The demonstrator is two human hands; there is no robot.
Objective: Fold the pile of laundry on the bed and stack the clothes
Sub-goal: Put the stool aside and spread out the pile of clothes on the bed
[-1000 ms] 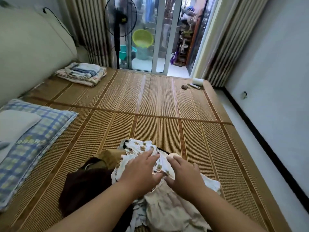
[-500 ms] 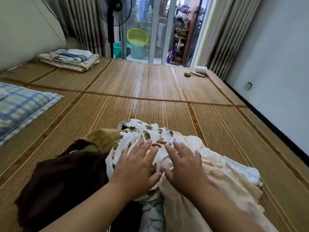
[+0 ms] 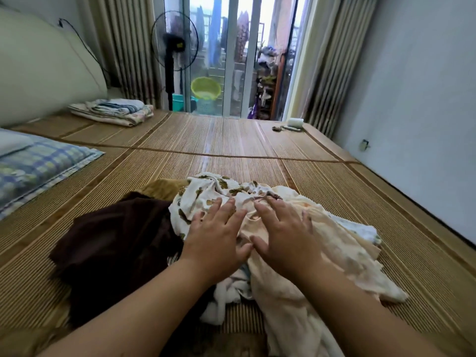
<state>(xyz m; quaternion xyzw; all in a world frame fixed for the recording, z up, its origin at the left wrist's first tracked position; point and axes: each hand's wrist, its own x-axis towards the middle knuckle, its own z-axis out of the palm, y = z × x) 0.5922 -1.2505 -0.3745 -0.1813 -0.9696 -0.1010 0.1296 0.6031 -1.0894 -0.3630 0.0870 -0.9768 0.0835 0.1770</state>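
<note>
as left hand (image 3: 216,239), right hand (image 3: 286,239) press — laundry (image 3: 206,191)

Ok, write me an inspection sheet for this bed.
Surface: woven mat, lying flat.
Job's things: unfolded pile at the near end: brown garment left, printed cloth on top, cream garment right.
Clutter: pillow at left; folded linen far left; white roll and small items far right.
Hands: left hand and right hand lie flat on the pile, fingers spread; neither grips.
Cables: black cable along the headboard.
Surroundings: fan, curtains, glass door, green basin, wall at right.
</note>
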